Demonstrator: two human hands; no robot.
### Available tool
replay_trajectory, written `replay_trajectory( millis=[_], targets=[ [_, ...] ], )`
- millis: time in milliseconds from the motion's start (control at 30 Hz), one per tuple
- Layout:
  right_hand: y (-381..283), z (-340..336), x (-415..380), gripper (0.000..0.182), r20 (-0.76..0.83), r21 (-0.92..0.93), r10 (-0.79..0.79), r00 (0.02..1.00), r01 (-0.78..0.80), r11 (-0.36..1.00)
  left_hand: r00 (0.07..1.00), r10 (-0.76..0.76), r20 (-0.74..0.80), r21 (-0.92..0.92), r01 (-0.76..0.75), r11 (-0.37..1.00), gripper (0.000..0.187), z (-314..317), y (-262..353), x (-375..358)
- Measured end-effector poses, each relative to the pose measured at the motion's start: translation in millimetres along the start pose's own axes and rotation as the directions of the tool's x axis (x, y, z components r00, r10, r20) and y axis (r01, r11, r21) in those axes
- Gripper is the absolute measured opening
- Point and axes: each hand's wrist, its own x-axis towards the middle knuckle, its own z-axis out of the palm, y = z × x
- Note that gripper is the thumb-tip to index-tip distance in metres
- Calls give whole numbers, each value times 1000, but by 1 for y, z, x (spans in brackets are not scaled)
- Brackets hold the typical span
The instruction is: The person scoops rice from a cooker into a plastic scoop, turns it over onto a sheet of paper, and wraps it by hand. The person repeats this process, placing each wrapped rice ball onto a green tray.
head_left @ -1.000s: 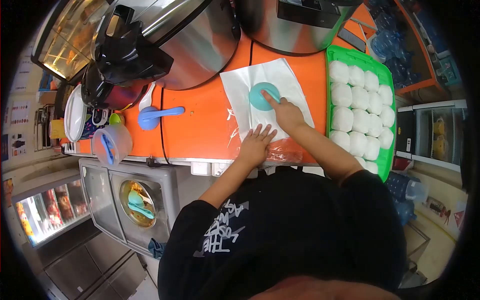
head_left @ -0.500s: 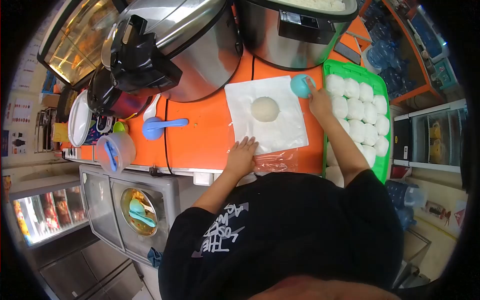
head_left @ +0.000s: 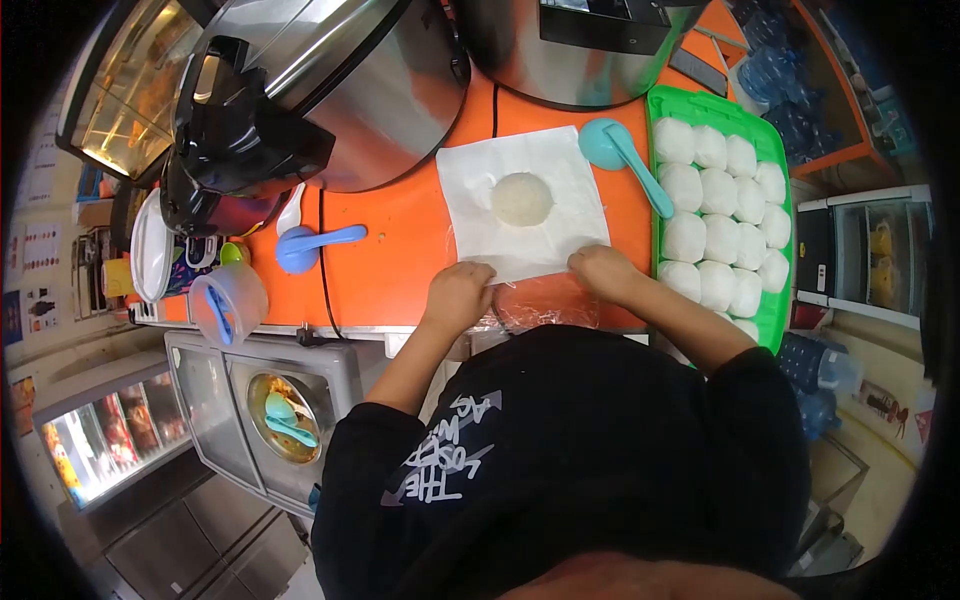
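Observation:
A dome of cooked rice sits in the middle of a white wrapping paper sheet on the orange counter. My left hand grips the sheet's near left corner, fingers pinched together. At the near right corner, my right hand is likewise closed on the paper. Clear plastic film lies under the near edge, between my hands and my body. Past the sheet's far right corner rests a teal rice scoop, its handle reaching the green tray.
To the right, the green tray holds several white wrapped bundles. Large steel rice cookers line the back. On the left are a blue scoop, a black cable and a clear plastic tub. A steel bowl stands lower left.
My right hand has let go of the teal scoop and moved to the paper's near right corner. My left hand has gone from lying flat to pinching the near left corner.

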Motion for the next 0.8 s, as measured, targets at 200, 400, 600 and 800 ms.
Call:
replay_trajectory(
  millis=[200, 400, 600, 800],
  targets=[
    [-13, -29, 7, 10, 40, 89, 60, 997, -63, 994, 997, 70, -23, -17, -71, 997, 25, 10, 26, 15],
    [12, 16, -8, 17, -339, 23, -82, 937, 95, 995, 977, 188, -103, 196, -166, 967, 29, 43, -14, 6],
    [25, -7, -1, 12, -151, 408, 197, 969, -120, 905, 987, -160, -14, -226, 152, 962, 18, 6, -18, 2],
    [30, 11, 59, 26, -414, 454, 583, 699, -397, 798, 767, -585, -264, -212, 545, 811, 27, 35, -22, 47]
  ],
)
